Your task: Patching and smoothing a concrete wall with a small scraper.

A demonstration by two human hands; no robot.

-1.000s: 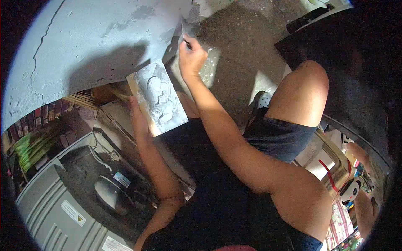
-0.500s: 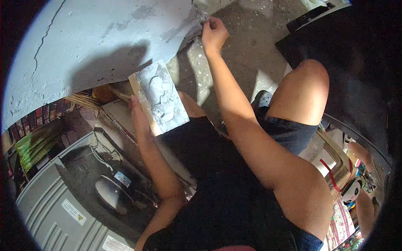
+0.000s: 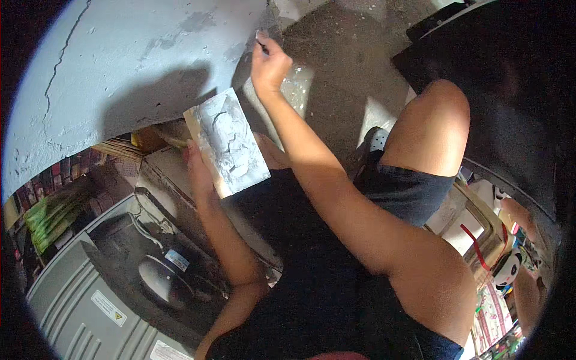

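My left hand [image 3: 198, 170] is closed round the edge of a flat rectangular board [image 3: 233, 141], held tilted in front of my body. Lumpy grey-white putty [image 3: 228, 134] is spread over its upper face. Up against the lower edge of the pale grey wall [image 3: 144, 45], my right hand [image 3: 272, 69] is closed in a pinch. Between its fingers shows a small thin tool [image 3: 262, 45] with a dark part and a light tip; its exact kind is too small to make out. Darker grey patches [image 3: 198, 21] mark the wall nearby.
A long crack [image 3: 59, 65] runs down the wall at the left. A grey plastic casing [image 3: 78, 300] with a round dark part stands at lower left. My bent knee [image 3: 435, 120] and a large black object [image 3: 510, 78] are at the right, above a speckled floor [image 3: 336, 54].
My right hand has moved left and slightly down along the wall's edge, and the small tool in it now shows. The left hand and the board have barely shifted.
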